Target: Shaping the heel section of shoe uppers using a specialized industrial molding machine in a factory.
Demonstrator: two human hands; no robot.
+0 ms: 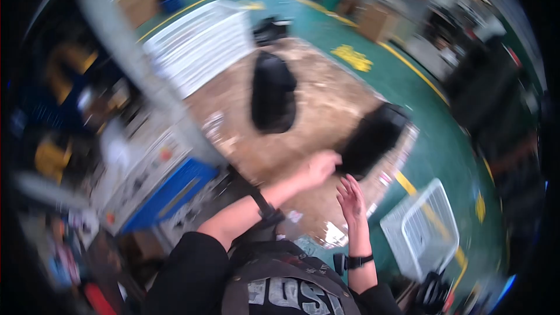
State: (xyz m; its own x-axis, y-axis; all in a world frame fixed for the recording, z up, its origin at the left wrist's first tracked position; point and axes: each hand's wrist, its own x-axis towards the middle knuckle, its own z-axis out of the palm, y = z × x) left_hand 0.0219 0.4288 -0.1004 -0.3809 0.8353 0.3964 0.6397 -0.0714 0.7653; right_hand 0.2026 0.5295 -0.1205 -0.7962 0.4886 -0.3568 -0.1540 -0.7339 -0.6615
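My left hand [322,167] reaches over a brown-topped table to the near left end of a dark rounded piece [376,137]. Its fingers are smeared by motion, and whether they touch the piece I cannot tell. Just below that same end, my right hand [352,199] is raised with its fingers apart and nothing in it. A second black piece [273,93], long and rounded, lies farther back on the brown tabletop [324,102]. Blur hides what kind of pieces these are.
A white slatted crate [201,44] stands at the table's far left edge. On the green floor to the right is a white basket [423,230]. A grey post [131,46] rises at left, beside a bench with a blue front [172,195].
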